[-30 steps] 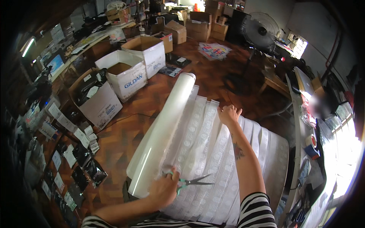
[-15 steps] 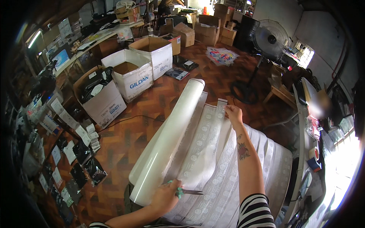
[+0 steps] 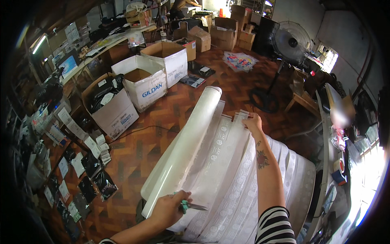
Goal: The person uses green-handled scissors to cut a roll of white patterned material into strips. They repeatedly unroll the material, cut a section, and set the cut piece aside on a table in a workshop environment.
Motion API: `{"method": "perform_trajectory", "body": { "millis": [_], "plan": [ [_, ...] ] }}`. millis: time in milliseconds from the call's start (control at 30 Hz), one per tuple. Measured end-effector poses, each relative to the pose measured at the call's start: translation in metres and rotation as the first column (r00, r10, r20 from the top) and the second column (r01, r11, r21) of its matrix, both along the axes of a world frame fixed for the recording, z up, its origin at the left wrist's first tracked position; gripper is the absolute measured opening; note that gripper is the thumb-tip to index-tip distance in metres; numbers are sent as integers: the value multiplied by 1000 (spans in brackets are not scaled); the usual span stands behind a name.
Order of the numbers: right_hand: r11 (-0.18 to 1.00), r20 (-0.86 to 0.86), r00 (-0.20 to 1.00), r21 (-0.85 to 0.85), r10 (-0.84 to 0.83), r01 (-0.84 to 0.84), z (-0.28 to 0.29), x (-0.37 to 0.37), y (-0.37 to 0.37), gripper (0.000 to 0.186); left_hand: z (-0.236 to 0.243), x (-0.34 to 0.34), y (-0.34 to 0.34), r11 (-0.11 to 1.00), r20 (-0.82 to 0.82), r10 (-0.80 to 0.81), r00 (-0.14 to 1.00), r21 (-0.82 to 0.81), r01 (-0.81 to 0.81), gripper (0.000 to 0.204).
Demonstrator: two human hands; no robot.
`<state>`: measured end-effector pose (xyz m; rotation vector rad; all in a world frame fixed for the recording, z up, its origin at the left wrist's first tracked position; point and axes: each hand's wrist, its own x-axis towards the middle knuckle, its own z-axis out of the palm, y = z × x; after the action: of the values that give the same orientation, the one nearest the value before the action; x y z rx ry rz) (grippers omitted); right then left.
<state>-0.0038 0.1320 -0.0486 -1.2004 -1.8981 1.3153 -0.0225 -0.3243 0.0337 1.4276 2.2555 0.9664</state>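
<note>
My left hand (image 3: pixel 170 208) is closed around the green handles of a pair of scissors (image 3: pixel 198 207). Their blades point right, over the lower part of some pale printed film. The thumb and fingers of my right hand (image 3: pixel 254 122) pinch the far end of a long translucent film strip (image 3: pixel 237 136). More printed strips (image 3: pixel 219 136) lie side by side beneath it, fanned over a wide rounded surface. Left of the strips rests a thick roll of glossy clear film (image 3: pixel 183 146), slanting away from me.
White cartons (image 3: pixel 145 86) stand at the far left, one holding black bags. Bagged packages and paper slips (image 3: pixel 86 188) cover the floor at left. A standing fan (image 3: pixel 291 42) is at the far right. A cluttered bench (image 3: pixel 325 162) runs along the right.
My right hand has shifted slightly right and toward me, bringing the strip's end along. My left hand and the scissors have drawn a little to the left, off the strip.
</note>
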Motion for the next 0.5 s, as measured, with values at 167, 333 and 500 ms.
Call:
{"method": "perform_trajectory", "body": {
  "millis": [167,333,500],
  "plan": [
    [841,257,958,541,-126,-34,0,21,-2,43,1,-3,5,974,301,219,928,-15,-225,22],
    [820,333,933,566,-139,-79,-1,17,-6,47,-2,12,-7,999,214,39,976,-24,-35,24],
    [708,386,872,703,-302,-66,11,4,-42,37,-28,32,-23,982,-45,-56,997,-182,47,32]
  ]
}}
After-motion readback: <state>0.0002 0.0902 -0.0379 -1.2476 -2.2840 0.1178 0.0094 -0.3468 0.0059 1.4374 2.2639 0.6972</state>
